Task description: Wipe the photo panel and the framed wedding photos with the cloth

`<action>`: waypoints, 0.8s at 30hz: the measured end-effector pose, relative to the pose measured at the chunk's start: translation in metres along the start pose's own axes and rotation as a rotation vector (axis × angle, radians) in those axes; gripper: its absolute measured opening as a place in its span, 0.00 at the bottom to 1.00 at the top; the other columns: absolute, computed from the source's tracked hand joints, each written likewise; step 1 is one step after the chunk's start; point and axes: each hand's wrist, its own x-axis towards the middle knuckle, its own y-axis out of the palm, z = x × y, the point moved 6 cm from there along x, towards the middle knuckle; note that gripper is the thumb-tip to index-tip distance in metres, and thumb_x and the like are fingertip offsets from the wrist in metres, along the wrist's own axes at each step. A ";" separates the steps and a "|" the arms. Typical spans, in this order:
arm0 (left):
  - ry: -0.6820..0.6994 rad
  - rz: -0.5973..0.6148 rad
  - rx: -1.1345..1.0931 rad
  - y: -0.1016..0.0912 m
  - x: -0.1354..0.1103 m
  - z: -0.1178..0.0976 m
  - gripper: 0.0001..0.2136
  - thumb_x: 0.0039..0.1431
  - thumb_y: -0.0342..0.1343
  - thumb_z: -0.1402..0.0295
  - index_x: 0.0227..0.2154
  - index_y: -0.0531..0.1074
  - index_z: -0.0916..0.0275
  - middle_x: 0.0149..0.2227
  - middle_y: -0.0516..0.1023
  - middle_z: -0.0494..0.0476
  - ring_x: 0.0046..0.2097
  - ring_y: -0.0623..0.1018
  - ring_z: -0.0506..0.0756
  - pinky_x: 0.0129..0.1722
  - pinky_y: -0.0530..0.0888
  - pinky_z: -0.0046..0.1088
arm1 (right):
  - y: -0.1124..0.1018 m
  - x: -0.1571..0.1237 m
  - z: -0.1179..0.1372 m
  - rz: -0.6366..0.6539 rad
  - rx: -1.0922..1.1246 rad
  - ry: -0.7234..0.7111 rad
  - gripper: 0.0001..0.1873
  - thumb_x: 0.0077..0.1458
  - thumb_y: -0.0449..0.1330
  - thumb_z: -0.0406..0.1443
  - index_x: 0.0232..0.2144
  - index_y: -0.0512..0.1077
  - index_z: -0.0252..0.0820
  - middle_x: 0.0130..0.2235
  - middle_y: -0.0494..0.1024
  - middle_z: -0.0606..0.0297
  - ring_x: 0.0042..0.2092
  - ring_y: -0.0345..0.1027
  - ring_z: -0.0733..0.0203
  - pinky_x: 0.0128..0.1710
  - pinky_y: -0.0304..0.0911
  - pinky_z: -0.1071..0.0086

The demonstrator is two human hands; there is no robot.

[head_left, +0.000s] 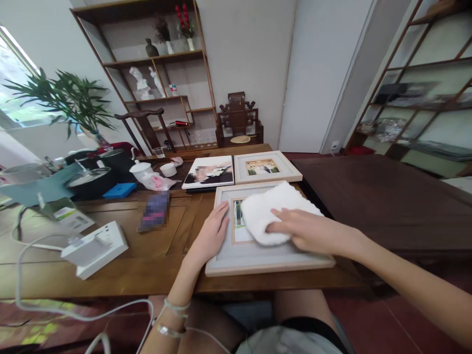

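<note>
A light wood picture frame (273,268) lies flat near the table's front edge, with a small photo (239,221) partly showing inside its pale mat. My left hand (214,231) grips the frame's left side, fingers along the rim. In my right hand (295,227) is a fluffy white cloth (275,206), pressed on the face of the frame and hiding most of the photo. The fingers are bent into the cloth, some of them hidden. Just behind lie a second framed photo (263,167) and a white-edged picture panel (209,172).
On the dark wooden table (177,275), a white power strip (98,248) with cables sits at left. A blurred purple item (155,210), a blue box (120,190), white cups (142,169) and black pots (90,182) stand behind it. A brown surface (368,201) adjoins on the right.
</note>
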 end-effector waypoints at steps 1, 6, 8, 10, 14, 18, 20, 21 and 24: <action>-0.005 0.001 0.004 0.000 0.000 0.000 0.21 0.64 0.40 0.66 0.56 0.64 0.70 0.61 0.62 0.66 0.62 0.62 0.57 0.63 0.57 0.38 | -0.004 -0.011 0.012 0.051 0.054 0.002 0.34 0.40 0.46 0.20 0.49 0.69 0.45 0.48 0.73 0.54 0.45 0.69 0.50 0.43 0.64 0.59; -0.009 0.002 0.023 0.000 0.000 -0.001 0.22 0.64 0.40 0.66 0.55 0.64 0.71 0.61 0.62 0.67 0.63 0.62 0.57 0.63 0.57 0.39 | -0.013 -0.046 0.056 0.098 0.136 0.046 0.32 0.37 0.46 0.20 0.44 0.70 0.46 0.48 0.73 0.57 0.49 0.68 0.48 0.44 0.65 0.57; -0.004 0.005 0.018 0.000 -0.001 -0.001 0.22 0.64 0.40 0.66 0.55 0.64 0.72 0.61 0.62 0.67 0.62 0.62 0.57 0.63 0.57 0.39 | -0.007 -0.043 0.058 0.031 0.135 0.049 0.35 0.36 0.47 0.20 0.48 0.68 0.46 0.53 0.71 0.57 0.56 0.61 0.48 0.51 0.61 0.54; 0.008 0.007 0.007 0.000 -0.001 -0.002 0.22 0.64 0.40 0.65 0.55 0.64 0.72 0.61 0.62 0.67 0.62 0.62 0.58 0.63 0.57 0.40 | 0.003 -0.034 0.049 -0.041 0.101 0.064 0.39 0.37 0.46 0.19 0.52 0.65 0.44 0.58 0.65 0.54 0.61 0.53 0.48 0.57 0.54 0.51; 0.028 0.011 -0.015 -0.001 -0.002 -0.004 0.22 0.64 0.40 0.65 0.56 0.64 0.70 0.61 0.63 0.67 0.62 0.62 0.58 0.63 0.58 0.41 | 0.016 -0.005 0.008 -0.161 -0.030 0.123 0.39 0.40 0.45 0.18 0.56 0.62 0.41 0.63 0.56 0.49 0.64 0.45 0.45 0.59 0.48 0.46; 0.018 0.019 -0.023 -0.002 -0.002 -0.005 0.21 0.64 0.41 0.64 0.55 0.64 0.70 0.61 0.63 0.65 0.63 0.62 0.57 0.63 0.58 0.40 | 0.009 0.028 -0.038 -0.241 -0.197 0.186 0.41 0.41 0.44 0.16 0.58 0.59 0.42 0.66 0.48 0.53 0.65 0.37 0.42 0.56 0.48 0.41; 0.015 0.016 -0.020 -0.003 -0.003 -0.005 0.21 0.64 0.41 0.65 0.55 0.65 0.68 0.61 0.64 0.64 0.63 0.62 0.57 0.63 0.58 0.40 | 0.007 0.042 -0.055 -0.232 -0.267 0.219 0.41 0.41 0.44 0.16 0.58 0.59 0.43 0.67 0.45 0.54 0.66 0.34 0.41 0.55 0.47 0.40; 0.014 0.013 -0.019 -0.003 -0.003 -0.005 0.20 0.64 0.41 0.65 0.55 0.65 0.68 0.61 0.64 0.64 0.62 0.62 0.57 0.63 0.58 0.40 | 0.006 0.049 -0.060 -0.221 -0.287 0.227 0.41 0.42 0.44 0.16 0.58 0.60 0.43 0.67 0.46 0.55 0.66 0.35 0.41 0.55 0.47 0.40; 0.011 0.012 -0.014 -0.003 -0.003 -0.005 0.21 0.64 0.40 0.65 0.55 0.65 0.69 0.61 0.64 0.65 0.63 0.62 0.57 0.63 0.58 0.40 | 0.008 0.063 -0.065 -0.205 -0.296 0.246 0.36 0.43 0.48 0.19 0.55 0.63 0.44 0.63 0.56 0.55 0.64 0.44 0.41 0.55 0.47 0.42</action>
